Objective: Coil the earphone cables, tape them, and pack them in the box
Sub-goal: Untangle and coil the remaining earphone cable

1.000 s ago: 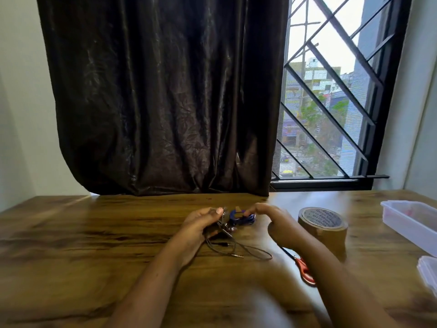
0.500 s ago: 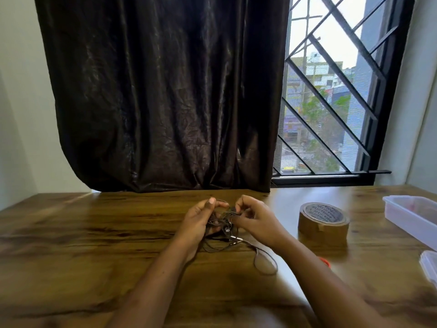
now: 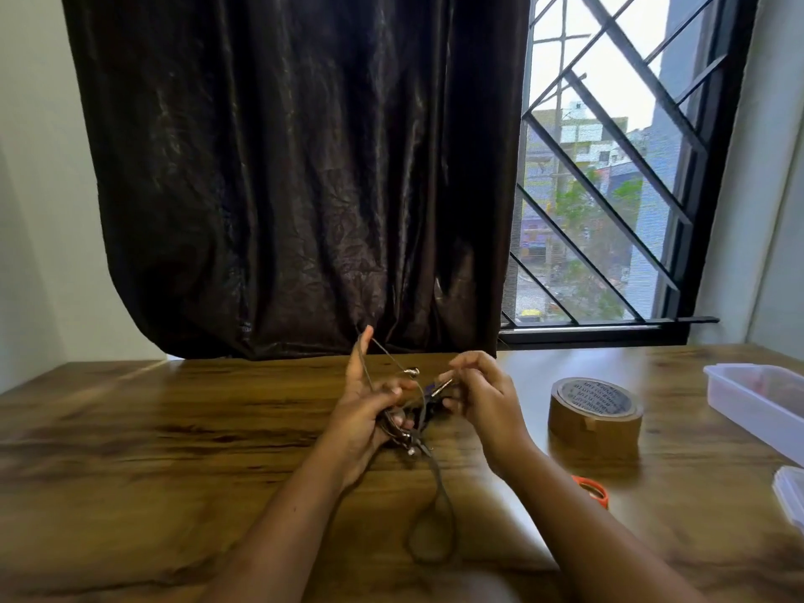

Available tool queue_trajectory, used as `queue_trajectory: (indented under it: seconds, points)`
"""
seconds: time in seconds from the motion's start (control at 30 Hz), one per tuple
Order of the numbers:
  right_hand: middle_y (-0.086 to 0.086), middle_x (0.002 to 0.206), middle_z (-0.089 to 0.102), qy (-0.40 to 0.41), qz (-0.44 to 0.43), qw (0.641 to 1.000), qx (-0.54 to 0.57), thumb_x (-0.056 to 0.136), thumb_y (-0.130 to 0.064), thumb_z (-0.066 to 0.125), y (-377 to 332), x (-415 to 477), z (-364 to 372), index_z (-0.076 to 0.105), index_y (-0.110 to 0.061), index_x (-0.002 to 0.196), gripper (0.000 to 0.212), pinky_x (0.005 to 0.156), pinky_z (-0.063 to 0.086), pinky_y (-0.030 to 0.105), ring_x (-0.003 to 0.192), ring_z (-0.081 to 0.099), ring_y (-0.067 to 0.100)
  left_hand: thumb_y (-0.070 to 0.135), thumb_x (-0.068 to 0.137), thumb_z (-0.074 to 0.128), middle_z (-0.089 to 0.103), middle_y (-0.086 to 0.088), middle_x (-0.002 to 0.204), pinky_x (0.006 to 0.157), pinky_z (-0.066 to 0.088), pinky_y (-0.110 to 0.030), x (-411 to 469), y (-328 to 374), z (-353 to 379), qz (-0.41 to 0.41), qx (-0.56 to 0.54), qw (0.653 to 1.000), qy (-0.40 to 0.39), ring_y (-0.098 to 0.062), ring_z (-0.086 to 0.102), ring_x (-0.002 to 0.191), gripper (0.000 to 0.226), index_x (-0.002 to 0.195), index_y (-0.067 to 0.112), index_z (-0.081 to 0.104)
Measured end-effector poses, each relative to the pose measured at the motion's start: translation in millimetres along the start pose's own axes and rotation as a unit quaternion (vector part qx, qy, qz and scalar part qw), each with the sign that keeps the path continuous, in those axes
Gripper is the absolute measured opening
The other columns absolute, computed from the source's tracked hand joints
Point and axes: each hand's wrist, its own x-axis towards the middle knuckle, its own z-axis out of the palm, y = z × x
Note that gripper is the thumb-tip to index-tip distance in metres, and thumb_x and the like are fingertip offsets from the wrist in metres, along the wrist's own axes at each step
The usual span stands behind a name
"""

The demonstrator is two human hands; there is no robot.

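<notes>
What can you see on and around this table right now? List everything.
earphone cable: one, dark, held between both hands, a loop hanging down to the table
tape roll: one, brown, on the table right of the hands
scissors: one, orange handle showing, beyond the right forearm
plastic box: one, clear, at the table's right edge
plastic piece: one, clear, right edge, lid or box unclear
table: one, brown wood
curtain: one, dark brown, behind the table
window grille: one, black, right of the curtain
left hand: grips the cable bundle
right hand: pinches the cable

Only 1 scissors handle [image 3: 592,490] shows past the right forearm [image 3: 561,507] — box [image 3: 757,398] and lid [image 3: 789,493] cut off; earphone cable [image 3: 439,478] blurred.
</notes>
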Motion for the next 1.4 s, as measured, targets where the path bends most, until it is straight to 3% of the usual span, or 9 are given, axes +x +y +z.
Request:
queue_trajectory:
  seconds: [0.27,0.43,0.67,0.77,0.9,0.97,1.07,1.27,1.4]
  points:
    - [-0.004,0.050,0.037,-0.052,0.037,0.997,0.040,0.099,-0.005,0.030,-3,1,-11,0.055,-0.013,0.090,0.028,0.035,0.019,0.016,0.038,0.027,0.005,-0.006,0.091,0.047,0.064,-0.007,0.113,0.060,0.054,-0.030,2,1,-2,0.029,0.028,0.997,0.064,-0.016,0.067,0.084,0.082,0.136,0.058,0.021]
    - [-0.006,0.043,0.025,-0.075,0.062,0.993,0.059,0.100,-0.024,0.028,-4,4,-18,0.058,-0.010,0.082,0.038,0.037,0.019,0.017,0.037,0.021,0.007,-0.007,0.093,0.044,0.072,-0.005,0.102,0.076,0.048,-0.035,7,4,-12,0.041,-0.009,0.994,0.104,-0.017,0.063,0.084,0.068,0.138,0.043,0.034]
    - [-0.005,0.043,0.024,-0.146,0.134,0.980,-0.010,0.096,-0.058,0.015,-9,3,-23,0.069,-0.009,0.105,0.073,0.042,0.023,0.021,0.041,0.024,0.010,-0.023,0.084,0.039,0.049,0.010,0.132,0.072,0.058,-0.032,6,5,-7,0.037,-0.075,0.993,0.083,-0.018,0.059,0.109,0.078,0.119,0.046,0.048]
    - [-0.005,0.044,0.024,-0.188,0.177,0.966,-0.021,0.091,-0.066,0.013,-9,2,-26,0.067,-0.017,0.117,0.077,0.042,0.020,0.020,0.041,0.022,0.010,-0.029,0.077,0.040,0.041,0.013,0.133,0.070,0.050,-0.027,7,1,-7,0.053,-0.011,0.995,0.080,-0.016,0.051,0.116,0.087,0.117,0.048,0.049]
    - [-0.004,0.045,0.025,-0.236,0.212,0.948,-0.027,0.092,-0.066,0.016,-10,1,-28,0.067,-0.018,0.118,0.075,0.043,0.019,0.021,0.040,0.023,0.009,-0.017,0.076,0.056,0.035,0.015,0.141,0.082,0.051,-0.020,10,-4,-14,0.092,0.132,0.981,0.107,-0.012,0.038,0.128,0.069,0.108,0.045,0.061]
    - [-0.004,0.045,0.026,-0.236,0.199,0.951,-0.008,0.096,-0.058,0.019,-9,1,-26,0.063,-0.021,0.124,0.064,0.044,0.021,0.021,0.041,0.024,0.009,-0.005,0.079,0.063,0.027,0.018,0.142,0.087,0.047,-0.014,9,-3,-15,0.116,0.229,0.958,0.130,-0.010,0.029,0.131,0.055,0.100,0.046,0.063]
    - [-0.002,0.055,0.039,-0.219,0.118,0.968,-0.017,0.101,-0.027,0.033,-8,2,-21,0.052,-0.031,0.134,0.038,0.049,0.030,0.021,0.049,0.036,0.009,0.014,0.080,0.070,0.033,0.016,0.141,0.103,0.028,-0.030,8,-2,-16,0.143,0.424,0.878,0.169,-0.018,0.021,0.134,0.036,0.090,0.047,0.059]
    - [0.000,0.096,0.055,-0.187,0.024,0.981,-0.036,0.082,0.007,0.053,-8,1,-14,0.048,-0.043,0.133,0.071,0.068,0.048,0.020,0.085,0.054,0.012,0.045,0.079,0.066,0.046,0.017,0.124,0.109,0.017,-0.062,5,-5,-19,0.055,0.576,0.799,0.164,-0.016,0.028,0.131,0.021,0.067,0.040,0.051]
    - [0.001,0.121,0.058,-0.170,0.000,0.984,-0.056,0.087,0.014,0.053,-7,-1,-9,0.037,-0.053,0.136,0.084,0.078,0.050,0.030,0.100,0.061,0.020,0.052,0.084,0.056,0.048,0.023,0.118,0.107,0.001,-0.064,3,-1,-14,0.049,0.646,0.743,0.167,-0.008,0.031,0.128,0.018,0.077,0.036,0.055]
